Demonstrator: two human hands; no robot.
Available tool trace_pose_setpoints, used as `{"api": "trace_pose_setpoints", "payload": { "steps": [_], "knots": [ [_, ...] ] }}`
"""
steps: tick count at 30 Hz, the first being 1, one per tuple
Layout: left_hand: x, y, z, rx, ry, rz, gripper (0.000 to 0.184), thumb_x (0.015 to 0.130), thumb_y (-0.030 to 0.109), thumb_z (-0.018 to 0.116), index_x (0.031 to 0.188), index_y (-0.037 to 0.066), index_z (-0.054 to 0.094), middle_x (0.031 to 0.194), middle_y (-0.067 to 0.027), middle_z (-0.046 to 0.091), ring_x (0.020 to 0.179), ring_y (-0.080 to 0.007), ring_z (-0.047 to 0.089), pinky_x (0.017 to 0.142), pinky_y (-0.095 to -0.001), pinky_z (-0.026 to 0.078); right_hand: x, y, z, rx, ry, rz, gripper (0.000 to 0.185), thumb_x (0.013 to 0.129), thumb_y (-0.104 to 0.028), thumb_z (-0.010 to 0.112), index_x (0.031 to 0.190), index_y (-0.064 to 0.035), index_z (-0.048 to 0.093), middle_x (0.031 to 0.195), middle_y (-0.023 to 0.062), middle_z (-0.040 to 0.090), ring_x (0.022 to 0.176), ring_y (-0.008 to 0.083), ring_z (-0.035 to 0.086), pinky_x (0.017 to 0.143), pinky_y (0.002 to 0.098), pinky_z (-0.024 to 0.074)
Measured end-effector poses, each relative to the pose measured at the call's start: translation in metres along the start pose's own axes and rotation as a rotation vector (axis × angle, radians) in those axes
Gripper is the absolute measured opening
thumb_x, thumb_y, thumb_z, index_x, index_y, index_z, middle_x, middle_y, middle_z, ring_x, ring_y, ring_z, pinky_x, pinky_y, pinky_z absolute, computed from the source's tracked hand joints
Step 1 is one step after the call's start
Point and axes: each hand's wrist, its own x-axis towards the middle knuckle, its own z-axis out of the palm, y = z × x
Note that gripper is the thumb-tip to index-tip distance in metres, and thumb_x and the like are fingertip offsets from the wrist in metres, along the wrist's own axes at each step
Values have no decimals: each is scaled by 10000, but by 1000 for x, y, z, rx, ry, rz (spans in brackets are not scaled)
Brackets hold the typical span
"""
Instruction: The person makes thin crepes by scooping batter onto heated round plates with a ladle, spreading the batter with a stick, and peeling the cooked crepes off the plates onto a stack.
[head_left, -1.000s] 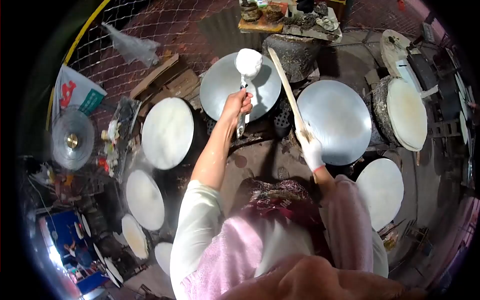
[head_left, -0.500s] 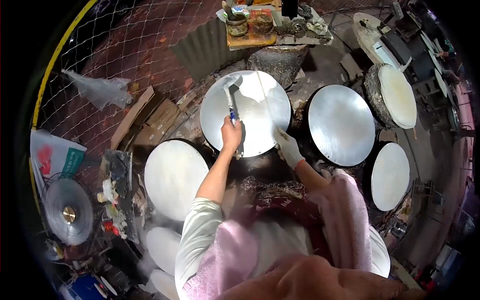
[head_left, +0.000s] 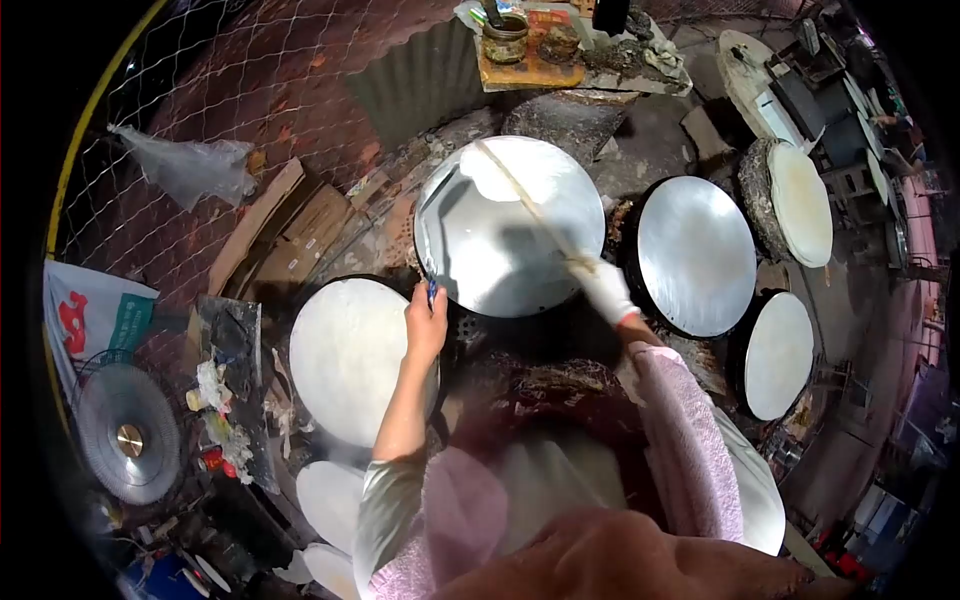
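Note:
My bare left hand is closed around the blue-marked handle of a ladle, whose blurred far part lies over the left side of a round metal griddle. White batter covers an upper part of that griddle. In my gloved right hand is a long, pale wooden stick; it slants up and left across the griddle, its far end over the batter. Another bare metal griddle stands to the right of my right hand. Left of my left hand, a griddle bears a round pale sheet.
More round pale sheets lie at lower left and right. A pale stack is at upper right. Behind the middle griddle stands a table with a jar. A fan, cardboard and wire fence are on the left.
Batter that was in the ladle is now on the middle griddle. My left hand has drawn the ladle left and back. The stick has swung left over the batter, and the view has shifted.

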Motion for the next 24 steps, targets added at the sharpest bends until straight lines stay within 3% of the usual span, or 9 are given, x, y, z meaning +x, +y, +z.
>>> {"api": "trace_pose_setpoints", "payload": {
  "steps": [1,3,6,8,13,15,20,23,24],
  "knots": [
    [-6,3,-5,-14,26,-3,178,956,177,563,963,0,548,656,-43,524,580,-102,461,535,-280,402,-7,1,-16,118,146,24,331,897,-296,611,1133,-67,647,996,159,696,916,280,668,827,329,504],
    [-18,15,-15,-27,113,26,157,967,172,549,941,17,547,633,-1,503,549,-88,451,511,-269,388,2,25,-35,252,169,165,329,903,-283,617,1127,-45,648,1022,144,691,935,224,655,872,290,482],
    [-32,9,-13,-63,147,-101,156,973,163,535,894,29,538,587,26,458,484,-56,416,450,-246,341,26,51,2,384,-115,-49,400,926,-273,613,1141,64,611,1002,77,667,889,123,581,837,257,460],
    [-45,10,-12,-105,157,-182,164,977,160,524,873,33,528,565,38,432,450,-41,394,418,-236,311,19,-30,-16,519,-293,345,436,915,-287,636,1194,46,594,1065,69,674,952,120,598,853,253,465],
    [-82,-1,-12,-28,218,-227,160,983,161,511,880,39,517,557,48,417,425,-40,376,391,-227,289,45,18,-63,234,-298,-27,429,920,-236,617,1237,50,569,1132,89,665,1041,152,600,900,263,463],
    [-93,20,-10,-147,243,-372,155,983,162,512,887,41,518,555,49,413,422,-40,369,389,-222,287,60,29,-86,585,-136,-57,401,927,-213,602,1238,38,573,1149,78,662,1056,154,594,938,267,442],
    [-112,20,4,-127,297,-455,157,987,173,509,898,44,504,566,46,420,415,-46,357,382,-218,283,81,5,-66,338,-532,142,396,939,-251,601,1221,27,600,1117,56,659,1022,122,565,930,258,429],
    [-122,11,10,-64,318,-468,156,986,174,510,904,41,508,571,42,423,413,-48,356,380,-220,283,87,25,-60,361,-614,67,406,932,-251,617,1230,23,597,1116,60,664,1021,131,574,927,261,432],
    [-120,30,6,-67,309,-581,211,951,166,536,900,-38,560,630,-47,504,557,-124,460,523,-305,393,91,41,-64,389,-620,-33,411,931,-250,620,1237,23,592,1117,65,665,1025,135,576,928,263,432]
  ]
}}
